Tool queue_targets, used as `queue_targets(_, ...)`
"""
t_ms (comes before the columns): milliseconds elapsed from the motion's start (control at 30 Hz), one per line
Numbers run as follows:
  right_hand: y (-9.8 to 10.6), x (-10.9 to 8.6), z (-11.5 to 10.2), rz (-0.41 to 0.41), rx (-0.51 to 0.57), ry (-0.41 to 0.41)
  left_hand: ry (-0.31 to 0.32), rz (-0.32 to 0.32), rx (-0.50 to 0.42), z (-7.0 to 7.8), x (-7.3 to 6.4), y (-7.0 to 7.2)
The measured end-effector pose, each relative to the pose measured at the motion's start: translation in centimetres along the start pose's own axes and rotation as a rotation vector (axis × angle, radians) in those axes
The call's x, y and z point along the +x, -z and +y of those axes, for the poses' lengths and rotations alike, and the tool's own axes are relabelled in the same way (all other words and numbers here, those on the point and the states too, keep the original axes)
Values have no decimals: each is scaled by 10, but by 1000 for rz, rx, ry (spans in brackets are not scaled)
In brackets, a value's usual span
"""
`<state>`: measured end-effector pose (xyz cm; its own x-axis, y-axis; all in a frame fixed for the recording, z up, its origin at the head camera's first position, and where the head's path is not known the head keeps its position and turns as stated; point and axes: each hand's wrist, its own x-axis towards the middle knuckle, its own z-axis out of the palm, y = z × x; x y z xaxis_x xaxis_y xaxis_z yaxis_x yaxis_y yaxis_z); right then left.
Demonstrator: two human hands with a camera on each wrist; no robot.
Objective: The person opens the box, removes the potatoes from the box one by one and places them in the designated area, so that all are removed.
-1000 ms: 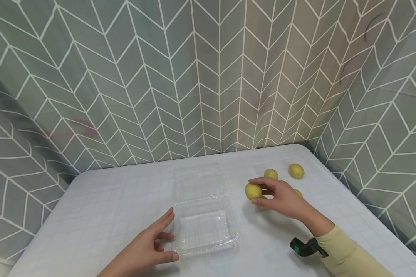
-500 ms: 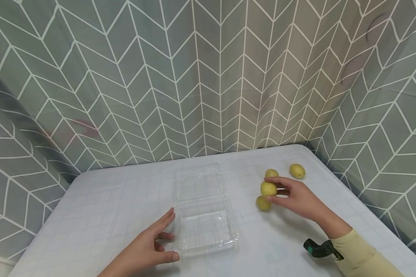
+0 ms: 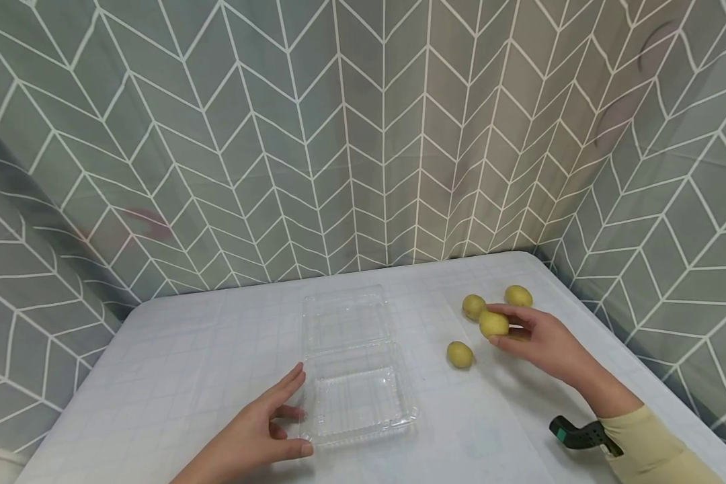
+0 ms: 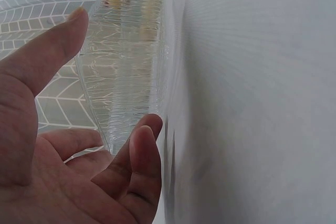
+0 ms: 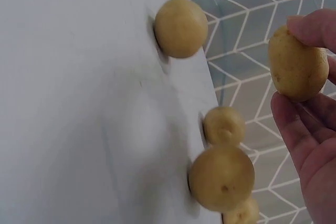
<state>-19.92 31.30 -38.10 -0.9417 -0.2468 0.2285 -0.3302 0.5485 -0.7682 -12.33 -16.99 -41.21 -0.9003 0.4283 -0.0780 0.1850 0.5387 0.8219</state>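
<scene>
My right hand [image 3: 541, 343] pinches a yellow lemon [image 3: 494, 325] between thumb and fingers, above the table at the right. In the right wrist view this held lemon [image 5: 297, 64] is raised off the cloth. Other lemons lie close by: one at the back right [image 3: 518, 296], one just left of it [image 3: 474, 306], one nearer the front [image 3: 460, 354], and another partly hidden behind my fingers. My left hand [image 3: 257, 427] rests at the left side of a clear plastic clamshell box [image 3: 357, 393], its fingers spread along the edge. The box's lid [image 3: 346, 321] lies open toward the back.
A white cloth covers the table [image 3: 175, 363]. Grey patterned curtains [image 3: 363, 134] stand behind and on both sides of it. A black wrist strap device [image 3: 577, 433] is worn at my right sleeve [image 3: 653, 444].
My right hand has moved rightward with the held lemon, over the group of lemons, uncovering the front one. The left hand and the box have stayed in place.
</scene>
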Motion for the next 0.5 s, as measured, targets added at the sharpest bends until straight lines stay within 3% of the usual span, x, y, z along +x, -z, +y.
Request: queue_targets(500,28,-13,20,72,-14,-17,6,1,-2,0,-1,0)
